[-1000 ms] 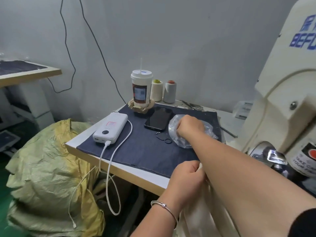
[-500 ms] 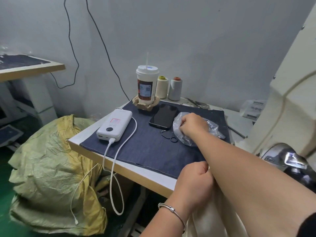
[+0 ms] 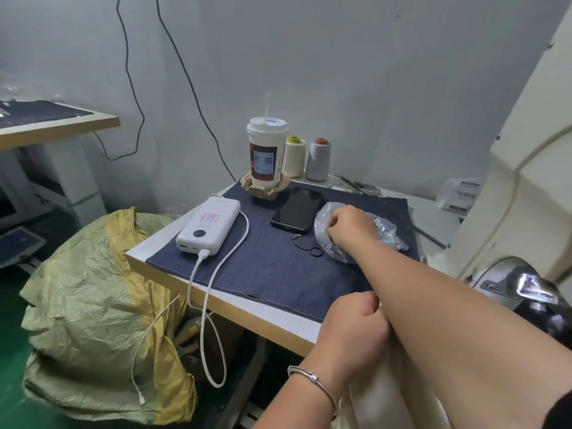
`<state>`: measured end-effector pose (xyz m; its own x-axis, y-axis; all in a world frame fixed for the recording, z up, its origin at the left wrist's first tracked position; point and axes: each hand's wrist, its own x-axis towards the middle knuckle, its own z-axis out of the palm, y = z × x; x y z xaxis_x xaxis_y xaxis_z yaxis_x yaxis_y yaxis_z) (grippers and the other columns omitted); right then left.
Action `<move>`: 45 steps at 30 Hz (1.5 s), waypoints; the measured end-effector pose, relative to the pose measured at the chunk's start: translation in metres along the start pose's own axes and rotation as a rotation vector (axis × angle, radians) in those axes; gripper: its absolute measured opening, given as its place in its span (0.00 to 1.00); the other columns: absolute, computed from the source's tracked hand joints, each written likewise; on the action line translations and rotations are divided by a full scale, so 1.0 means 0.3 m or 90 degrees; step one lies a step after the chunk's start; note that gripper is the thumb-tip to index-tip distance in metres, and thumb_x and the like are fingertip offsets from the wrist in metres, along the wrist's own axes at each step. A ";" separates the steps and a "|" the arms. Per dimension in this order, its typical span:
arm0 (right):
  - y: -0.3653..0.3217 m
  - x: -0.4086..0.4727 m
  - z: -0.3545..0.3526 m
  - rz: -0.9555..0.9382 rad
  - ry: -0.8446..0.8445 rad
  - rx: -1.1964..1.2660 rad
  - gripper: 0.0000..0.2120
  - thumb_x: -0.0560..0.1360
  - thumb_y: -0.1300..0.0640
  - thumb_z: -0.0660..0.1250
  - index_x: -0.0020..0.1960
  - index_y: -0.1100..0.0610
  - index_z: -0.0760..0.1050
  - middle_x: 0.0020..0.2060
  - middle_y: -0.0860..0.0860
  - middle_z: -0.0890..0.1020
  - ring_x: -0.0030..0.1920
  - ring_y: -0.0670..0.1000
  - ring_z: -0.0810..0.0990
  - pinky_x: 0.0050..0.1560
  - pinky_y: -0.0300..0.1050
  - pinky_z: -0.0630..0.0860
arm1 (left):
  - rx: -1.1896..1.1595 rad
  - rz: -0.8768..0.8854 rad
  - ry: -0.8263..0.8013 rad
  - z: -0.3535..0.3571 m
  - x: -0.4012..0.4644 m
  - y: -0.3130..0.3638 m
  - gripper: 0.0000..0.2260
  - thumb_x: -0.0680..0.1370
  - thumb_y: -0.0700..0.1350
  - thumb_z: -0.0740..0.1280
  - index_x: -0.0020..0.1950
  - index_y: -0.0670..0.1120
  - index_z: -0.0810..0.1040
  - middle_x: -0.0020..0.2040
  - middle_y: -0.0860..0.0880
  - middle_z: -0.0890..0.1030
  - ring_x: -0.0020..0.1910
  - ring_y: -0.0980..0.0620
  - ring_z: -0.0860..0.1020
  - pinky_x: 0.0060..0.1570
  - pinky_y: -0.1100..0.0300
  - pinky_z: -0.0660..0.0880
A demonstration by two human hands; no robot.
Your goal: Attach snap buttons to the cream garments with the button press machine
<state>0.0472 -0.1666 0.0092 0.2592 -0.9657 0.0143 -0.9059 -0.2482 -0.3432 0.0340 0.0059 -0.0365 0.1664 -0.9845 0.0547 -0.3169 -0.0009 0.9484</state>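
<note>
The fingers [image 3: 332,232] of the right hand [image 3: 351,227] are curled downward into a clear plastic bag [image 3: 387,233], pinching at its crumpled film; what lies inside the bag is too small to make out. The right forearm reaches across the frame from the lower right. The left hand [image 3: 356,332] sits at the near edge of the table [image 3: 216,308], its fingers closed tight around a bunched fold of the cream garment [image 3: 380,400], which hangs down below the table edge under the right arm; a silver bangle [image 3: 312,380] circles the left wrist. The bag lies on a dark blue denim cloth [image 3: 263,267] that covers most of the table. Just left of the bag are a small black ring with a tag [image 3: 308,246] and a black phone [image 3: 297,209] lying face up. Further left a white power bank [image 3: 209,224] rests on the cloth, its white cable [image 3: 204,320] looping down off the table edge. At the back stand a lidded paper cup [image 3: 266,153] with a straw in a cardboard holder, and beside it a cream thread spool [image 3: 295,156] and a grey thread spool [image 3: 318,159]. The cream body of the button press machine [image 3: 526,196] fills the right side. A yellow-green woven sack [image 3: 93,305] slumps on the floor to the left of the table.
</note>
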 end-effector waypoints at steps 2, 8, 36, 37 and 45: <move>-0.003 0.003 -0.006 0.011 -0.042 -0.022 0.12 0.77 0.58 0.60 0.52 0.55 0.82 0.47 0.51 0.82 0.51 0.55 0.79 0.40 0.40 0.68 | 0.005 0.004 -0.001 -0.002 0.002 -0.002 0.21 0.73 0.57 0.58 0.40 0.39 0.74 0.44 0.38 0.78 0.39 0.52 0.67 0.41 0.55 0.66; 0.012 0.001 -0.006 -0.032 -0.019 -0.034 0.10 0.76 0.60 0.63 0.52 0.55 0.82 0.50 0.53 0.83 0.47 0.55 0.79 0.40 0.41 0.69 | 0.018 0.019 0.002 0.000 0.001 -0.005 0.20 0.76 0.54 0.59 0.42 0.37 0.75 0.45 0.37 0.79 0.40 0.52 0.68 0.42 0.55 0.67; 0.514 -0.911 -0.249 -0.342 0.226 0.145 0.04 0.73 0.57 0.67 0.41 0.57 0.75 0.41 0.48 0.73 0.36 0.50 0.74 0.34 0.46 0.71 | 0.018 -0.089 0.047 0.020 -0.055 0.153 0.13 0.69 0.46 0.67 0.40 0.34 0.80 0.44 0.36 0.82 0.45 0.46 0.74 0.55 0.44 0.73; 0.581 -0.918 -0.268 -0.332 0.248 0.116 0.04 0.72 0.59 0.69 0.40 0.58 0.75 0.40 0.49 0.74 0.34 0.51 0.76 0.32 0.46 0.72 | 0.038 -0.089 0.042 0.021 -0.057 0.160 0.14 0.70 0.46 0.68 0.42 0.33 0.80 0.45 0.36 0.82 0.45 0.44 0.75 0.56 0.42 0.72; 1.029 -0.812 -0.370 -0.185 0.246 -0.192 0.04 0.78 0.56 0.66 0.48 0.56 0.78 0.50 0.50 0.76 0.35 0.54 0.78 0.30 0.43 0.64 | -0.025 -0.099 0.066 0.030 -0.028 0.123 0.11 0.63 0.47 0.69 0.38 0.40 0.76 0.39 0.42 0.76 0.43 0.47 0.70 0.47 0.48 0.67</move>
<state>-0.3328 -0.0164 0.0038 0.4223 -0.7980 0.4299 -0.8856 -0.4643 0.0081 0.0126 0.0125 -0.0047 0.3071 -0.9496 -0.0632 -0.2442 -0.1428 0.9591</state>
